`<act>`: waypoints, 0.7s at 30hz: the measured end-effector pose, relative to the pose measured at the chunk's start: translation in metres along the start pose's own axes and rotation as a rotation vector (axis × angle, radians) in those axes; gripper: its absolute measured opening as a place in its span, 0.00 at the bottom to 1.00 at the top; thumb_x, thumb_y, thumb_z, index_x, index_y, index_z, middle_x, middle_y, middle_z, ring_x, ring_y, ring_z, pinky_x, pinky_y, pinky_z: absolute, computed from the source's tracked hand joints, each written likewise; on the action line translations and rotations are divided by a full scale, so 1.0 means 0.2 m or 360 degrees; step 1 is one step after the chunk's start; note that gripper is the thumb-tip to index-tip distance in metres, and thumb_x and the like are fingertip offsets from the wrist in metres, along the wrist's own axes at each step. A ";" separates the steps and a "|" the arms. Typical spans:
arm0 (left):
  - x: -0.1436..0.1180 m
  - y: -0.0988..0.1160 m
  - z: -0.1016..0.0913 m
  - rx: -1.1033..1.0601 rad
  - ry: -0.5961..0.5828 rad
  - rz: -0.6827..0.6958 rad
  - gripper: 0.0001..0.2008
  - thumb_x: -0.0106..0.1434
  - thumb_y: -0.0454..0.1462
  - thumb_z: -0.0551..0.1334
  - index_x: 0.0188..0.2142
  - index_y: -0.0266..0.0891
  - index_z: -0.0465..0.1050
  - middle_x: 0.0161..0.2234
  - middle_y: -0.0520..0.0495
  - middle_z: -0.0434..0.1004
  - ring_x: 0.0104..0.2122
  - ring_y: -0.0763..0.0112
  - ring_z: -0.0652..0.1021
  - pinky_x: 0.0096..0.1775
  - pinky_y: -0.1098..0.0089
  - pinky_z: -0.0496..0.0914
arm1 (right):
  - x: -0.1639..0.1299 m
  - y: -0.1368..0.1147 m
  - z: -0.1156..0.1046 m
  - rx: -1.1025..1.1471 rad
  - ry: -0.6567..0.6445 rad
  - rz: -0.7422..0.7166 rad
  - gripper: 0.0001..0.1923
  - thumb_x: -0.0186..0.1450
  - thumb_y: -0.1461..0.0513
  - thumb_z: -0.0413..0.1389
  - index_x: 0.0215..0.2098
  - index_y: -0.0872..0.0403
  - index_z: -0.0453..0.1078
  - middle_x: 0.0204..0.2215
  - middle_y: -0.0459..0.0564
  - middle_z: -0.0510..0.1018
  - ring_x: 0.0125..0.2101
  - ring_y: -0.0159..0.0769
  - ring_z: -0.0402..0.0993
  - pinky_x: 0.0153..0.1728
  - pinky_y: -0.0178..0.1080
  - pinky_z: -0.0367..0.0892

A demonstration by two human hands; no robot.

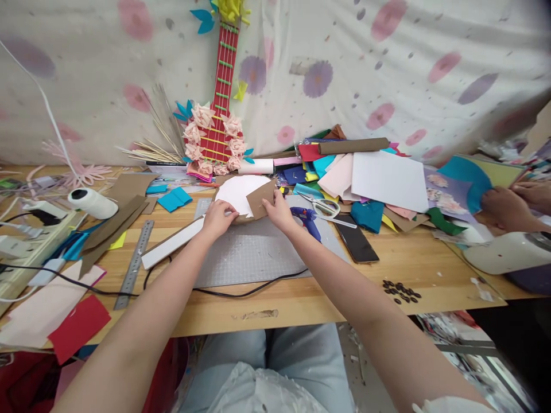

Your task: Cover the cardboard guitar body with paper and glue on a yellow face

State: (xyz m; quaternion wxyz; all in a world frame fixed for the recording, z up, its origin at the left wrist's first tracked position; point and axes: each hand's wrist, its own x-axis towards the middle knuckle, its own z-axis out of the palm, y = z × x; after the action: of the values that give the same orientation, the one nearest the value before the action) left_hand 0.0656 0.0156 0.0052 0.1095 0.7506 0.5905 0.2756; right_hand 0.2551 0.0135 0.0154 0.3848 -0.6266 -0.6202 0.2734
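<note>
Behind everything, a pale flowered cloth (387,69), soft and creased. Below it, a long wooden bench (430,269), smooth, scuffed near its front edge. At centre, a grey gridded cutting mat (249,252), flat and matte. Far side, a heap of coloured felt and paper sheets (379,183). Against the cloth, a red craft guitar (217,137) ringed with pink paper flowers. On the mat's far edge, a white round disc (239,192) with a brown card wrap (258,203). Left hand (218,219) curled shut on the disc's rim; right hand (279,211) pinching the brown card. Right of them, blue glue gun (306,219), white scissors (325,207), dark beads (400,291).
</note>
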 end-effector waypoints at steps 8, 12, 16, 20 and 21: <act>0.03 -0.08 -0.06 -0.0610 0.0413 -0.0515 0.05 0.60 0.39 0.55 0.30 0.40 0.63 0.30 0.48 0.73 0.31 0.67 0.75 0.37 0.63 0.69 | -0.09 0.04 -0.03 0.0301 -0.0437 -0.0012 0.14 0.63 0.57 0.48 0.45 0.53 0.60 0.43 0.50 0.74 0.37 0.34 0.72 0.31 0.34 0.68; 0.01 -0.14 -0.14 -0.1026 0.0564 -0.0626 0.06 0.61 0.40 0.53 0.34 0.39 0.61 0.28 0.51 0.72 0.19 0.77 0.70 0.27 0.70 0.66 | -0.14 0.10 -0.07 0.0262 -0.0639 -0.0197 0.13 0.62 0.58 0.50 0.43 0.54 0.63 0.42 0.48 0.74 0.40 0.33 0.71 0.36 0.34 0.66; -0.11 -0.18 -0.14 -0.0655 0.0171 -0.0311 0.05 0.58 0.39 0.57 0.31 0.40 0.64 0.24 0.55 0.70 0.18 0.78 0.67 0.25 0.72 0.62 | -0.16 0.13 -0.09 0.0240 -0.0741 -0.0266 0.11 0.60 0.60 0.52 0.39 0.55 0.66 0.38 0.47 0.75 0.39 0.34 0.70 0.38 0.35 0.65; -0.25 -0.16 -0.04 -0.0034 -0.0294 0.0046 0.08 0.55 0.41 0.61 0.34 0.42 0.68 0.27 0.53 0.72 0.29 0.70 0.72 0.30 0.70 0.62 | -0.14 0.13 -0.10 0.0333 -0.0635 -0.0246 0.13 0.58 0.61 0.52 0.41 0.56 0.68 0.40 0.48 0.75 0.41 0.35 0.70 0.42 0.37 0.64; -0.26 -0.14 -0.01 0.0054 -0.0304 0.0062 0.11 0.55 0.43 0.62 0.37 0.42 0.68 0.30 0.51 0.72 0.31 0.69 0.73 0.30 0.69 0.63 | -0.14 0.13 -0.09 0.0370 -0.0583 -0.0242 0.13 0.58 0.62 0.52 0.41 0.56 0.68 0.41 0.48 0.75 0.42 0.35 0.70 0.43 0.37 0.63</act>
State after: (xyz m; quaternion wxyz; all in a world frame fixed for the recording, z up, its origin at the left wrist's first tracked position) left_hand 0.0328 -0.0268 -0.0215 0.1473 0.7865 0.5672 0.1949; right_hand 0.2836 -0.0143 0.0002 0.3549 -0.4694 -0.6893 0.4225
